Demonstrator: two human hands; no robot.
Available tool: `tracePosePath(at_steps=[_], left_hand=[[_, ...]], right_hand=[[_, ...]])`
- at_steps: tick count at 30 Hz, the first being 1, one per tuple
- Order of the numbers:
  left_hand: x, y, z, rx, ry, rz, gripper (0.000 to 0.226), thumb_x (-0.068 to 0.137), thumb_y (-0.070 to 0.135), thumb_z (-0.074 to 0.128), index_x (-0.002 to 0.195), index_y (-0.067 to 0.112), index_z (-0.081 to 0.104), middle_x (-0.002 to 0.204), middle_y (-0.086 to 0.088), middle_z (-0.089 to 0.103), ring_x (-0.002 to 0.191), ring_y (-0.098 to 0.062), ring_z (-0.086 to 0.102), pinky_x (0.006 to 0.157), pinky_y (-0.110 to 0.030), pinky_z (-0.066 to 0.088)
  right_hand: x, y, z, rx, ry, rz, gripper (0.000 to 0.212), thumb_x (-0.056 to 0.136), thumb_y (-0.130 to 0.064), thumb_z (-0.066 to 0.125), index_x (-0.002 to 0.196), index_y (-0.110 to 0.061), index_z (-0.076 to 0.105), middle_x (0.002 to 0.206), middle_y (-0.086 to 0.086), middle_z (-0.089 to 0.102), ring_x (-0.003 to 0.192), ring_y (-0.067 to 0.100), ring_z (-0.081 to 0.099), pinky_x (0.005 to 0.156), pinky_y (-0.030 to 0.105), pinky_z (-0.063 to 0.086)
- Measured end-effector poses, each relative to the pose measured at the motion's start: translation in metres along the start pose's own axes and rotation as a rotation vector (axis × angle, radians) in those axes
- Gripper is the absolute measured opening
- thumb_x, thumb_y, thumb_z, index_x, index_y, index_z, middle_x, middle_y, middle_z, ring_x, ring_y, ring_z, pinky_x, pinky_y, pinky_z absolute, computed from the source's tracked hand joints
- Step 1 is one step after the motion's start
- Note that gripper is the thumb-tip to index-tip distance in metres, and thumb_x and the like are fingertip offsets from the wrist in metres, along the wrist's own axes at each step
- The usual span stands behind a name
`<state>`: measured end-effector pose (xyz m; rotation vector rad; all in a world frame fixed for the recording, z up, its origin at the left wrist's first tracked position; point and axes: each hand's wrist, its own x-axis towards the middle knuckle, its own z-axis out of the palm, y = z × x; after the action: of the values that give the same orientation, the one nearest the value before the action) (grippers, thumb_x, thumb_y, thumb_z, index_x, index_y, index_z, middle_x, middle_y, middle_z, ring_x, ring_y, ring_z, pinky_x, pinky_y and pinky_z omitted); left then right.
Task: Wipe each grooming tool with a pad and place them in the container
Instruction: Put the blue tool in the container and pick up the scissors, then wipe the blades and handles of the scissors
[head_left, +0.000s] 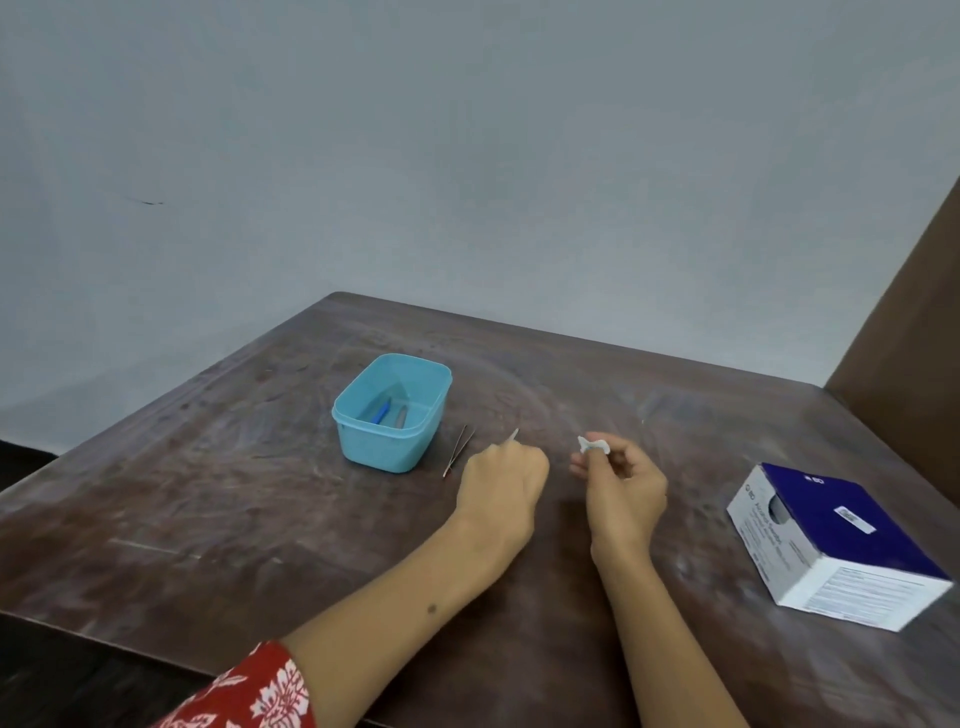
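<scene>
On the dark wooden bench stands an open turquoise container, with two tools lying inside on its floor: a blue one and a grey one side by side. Just right of the container, tweezers lie flat on the bench, apart from both hands. The left hand is clenched around a thin pale tool, whose tip sticks up past the knuckles. The right hand, near the left, pinches a small white pad between fingertips, held above the bench. The pad and the thin tool are apart. Farther right sits a blue-and-white box. A red patterned sleeve shows at the lower edge.
</scene>
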<state>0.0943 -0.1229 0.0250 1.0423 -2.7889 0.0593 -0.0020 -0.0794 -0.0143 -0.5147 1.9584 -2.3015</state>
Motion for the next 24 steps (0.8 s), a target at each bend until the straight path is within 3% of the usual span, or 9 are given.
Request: tracePosePath(at_steps=[4,8,10,12,14,16,18,22,24], left_hand=[[0.007,-0.005,-0.004,-0.241,0.182,-0.056,0.016,0.091,0.006,0.051,0.104,0.003,0.058,0.102,-0.015,0.064,0.096,-0.03,0.062,0.076,-0.035,0.05],[0.009,-0.009,0.014,-0.801,0.371,-0.219,0.02,0.084,0.009,0.058,0.101,0.009,0.068,0.093,-0.006,0.07,0.087,-0.017,0.065,0.076,-0.026,0.053],[0.01,-0.008,0.021,-1.035,0.37,-0.289,0.017,0.081,0.007,0.062,0.095,0.01,0.07,0.085,-0.002,0.071,0.076,-0.008,0.066,0.062,-0.011,0.051],[0.011,-0.005,0.024,-1.237,0.359,-0.334,0.014,0.081,0.002,0.063,0.091,0.008,0.069,0.079,0.0,0.068,0.064,-0.001,0.064,0.051,-0.005,0.046],[0.01,0.0,0.027,-1.372,0.329,-0.318,0.012,0.082,0.002,0.063,0.089,0.009,0.069,0.076,0.003,0.066,0.061,0.001,0.064,0.055,-0.011,0.051],[0.01,0.003,0.031,-1.504,0.255,-0.329,0.01,0.082,0.006,0.066,0.086,0.014,0.069,0.082,-0.004,0.07,0.073,-0.011,0.069,0.07,-0.032,0.059],[0.01,0.004,0.03,-1.682,0.144,-0.358,0.013,0.083,0.003,0.066,0.083,0.016,0.067,0.089,-0.013,0.07,0.081,-0.023,0.069,0.076,-0.04,0.058],[0.013,0.001,0.026,-1.953,0.106,-0.432,0.014,0.083,-0.007,0.06,0.091,0.004,0.065,0.082,-0.012,0.067,0.073,-0.021,0.065,0.066,-0.03,0.058],[0.014,0.0,0.023,-2.01,0.121,-0.482,0.015,0.084,-0.009,0.057,0.095,0.0,0.064,0.081,-0.01,0.067,0.073,-0.019,0.065,0.065,-0.027,0.057]], right_hand=[[0.003,-0.001,0.0,0.104,-0.002,0.125,0.013,0.081,0.0,0.064,0.079,-0.011,0.07,0.075,0.005,0.069,0.07,0.016,0.069,0.079,0.032,0.056],[0.003,-0.001,0.001,0.136,-0.005,0.138,0.013,0.081,0.002,0.062,0.08,-0.008,0.07,0.07,0.003,0.069,0.068,0.015,0.068,0.078,0.031,0.055],[0.003,-0.003,0.002,0.157,-0.014,0.136,0.012,0.082,0.004,0.059,0.083,-0.002,0.07,0.068,0.003,0.068,0.065,0.012,0.068,0.076,0.028,0.057],[0.002,-0.003,0.003,0.199,-0.032,0.146,0.011,0.084,0.005,0.057,0.085,0.005,0.068,0.069,0.007,0.066,0.063,0.011,0.067,0.073,0.026,0.058],[-0.001,-0.005,0.003,0.245,-0.05,0.163,0.01,0.085,0.006,0.057,0.086,0.006,0.067,0.073,0.013,0.065,0.065,0.014,0.067,0.071,0.025,0.058],[-0.003,-0.007,0.002,0.268,-0.042,0.176,0.008,0.083,0.007,0.059,0.086,0.005,0.067,0.074,0.015,0.066,0.066,0.015,0.067,0.068,0.022,0.058],[-0.004,-0.009,0.001,0.281,-0.009,0.179,0.008,0.081,0.007,0.062,0.084,0.002,0.068,0.072,0.012,0.067,0.065,0.015,0.068,0.067,0.021,0.057],[-0.003,-0.013,-0.001,0.327,0.109,0.158,0.014,0.078,0.009,0.063,0.074,-0.003,0.067,0.063,0.001,0.067,0.062,0.014,0.065,0.065,0.02,0.056],[-0.003,-0.014,-0.003,0.371,0.153,0.179,0.013,0.081,0.007,0.061,0.074,-0.002,0.066,0.067,0.005,0.066,0.065,0.017,0.065,0.069,0.025,0.059]])
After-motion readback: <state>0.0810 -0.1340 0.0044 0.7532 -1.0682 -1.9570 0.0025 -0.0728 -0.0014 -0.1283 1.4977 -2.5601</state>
